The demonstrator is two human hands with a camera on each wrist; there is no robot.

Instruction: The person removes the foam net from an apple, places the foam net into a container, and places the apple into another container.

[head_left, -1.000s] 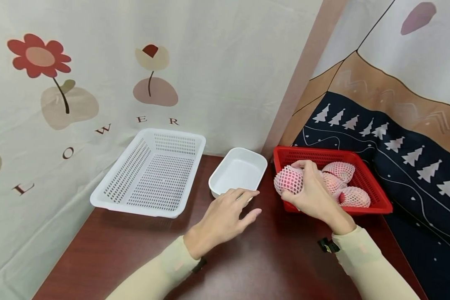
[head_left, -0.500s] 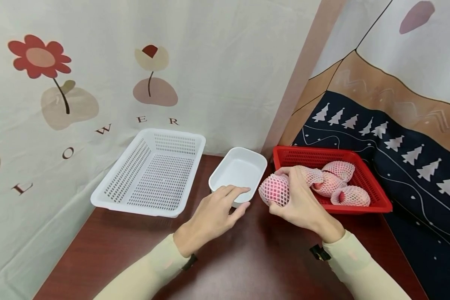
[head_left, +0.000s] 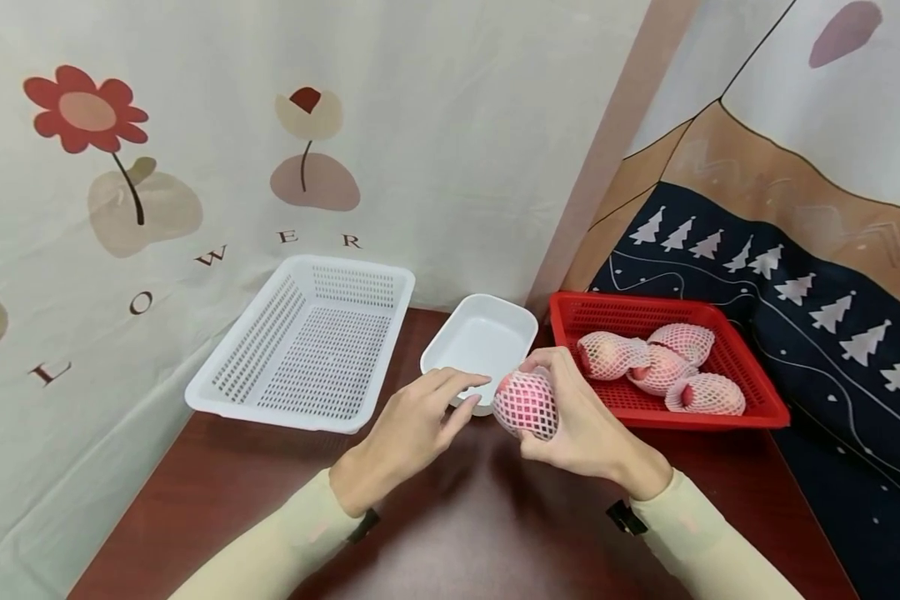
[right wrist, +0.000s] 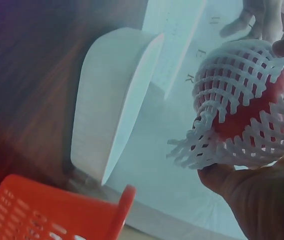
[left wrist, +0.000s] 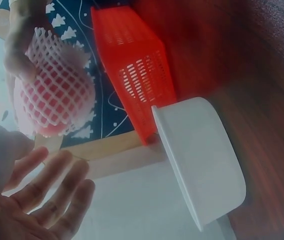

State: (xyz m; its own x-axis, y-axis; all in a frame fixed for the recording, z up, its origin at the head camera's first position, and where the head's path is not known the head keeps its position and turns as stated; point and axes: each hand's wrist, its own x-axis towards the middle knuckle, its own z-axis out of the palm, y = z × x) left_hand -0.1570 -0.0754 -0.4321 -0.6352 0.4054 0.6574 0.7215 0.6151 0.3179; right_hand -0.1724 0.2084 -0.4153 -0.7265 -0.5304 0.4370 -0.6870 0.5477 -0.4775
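Pink netted fruit (head_left: pixel 527 406): held in the right hand (head_left: pixel 588 429), whose grip curls round its right side, thumb nearer the person and fingers beyond; it hangs above the bench.
Left hand (head_left: pixel 405 425): holds nothing; its grip is spread wide, fingers slightly bent and directed at the fruit from just left, not touching.
Space between the hands: filled mostly by the fruit, the right hand against it, a small gap on the left hand's side.
Fruit's long axis: hard to tell; it looks nearly round from the head, while the right wrist view shows the foam net (right wrist: pixel 232 75) bunched at one end.
White dish (head_left: pixel 472 342): just beyond the hands, its near edge partly hidden by them and the fruit.
Red basket (head_left: pixel 637 310): right of the dish, with four more netted fruits (head_left: pixel 712 394) inside.
White slotted basket (head_left: pixel 330 358): left of the dish.
Bench (head_left: pixel 457 533): glossy, dark reddish brown.
Backdrop: pale flower-printed curtain (head_left: pixel 457 125) behind, navy tree-printed cloth (head_left: pixel 832 400) at right.
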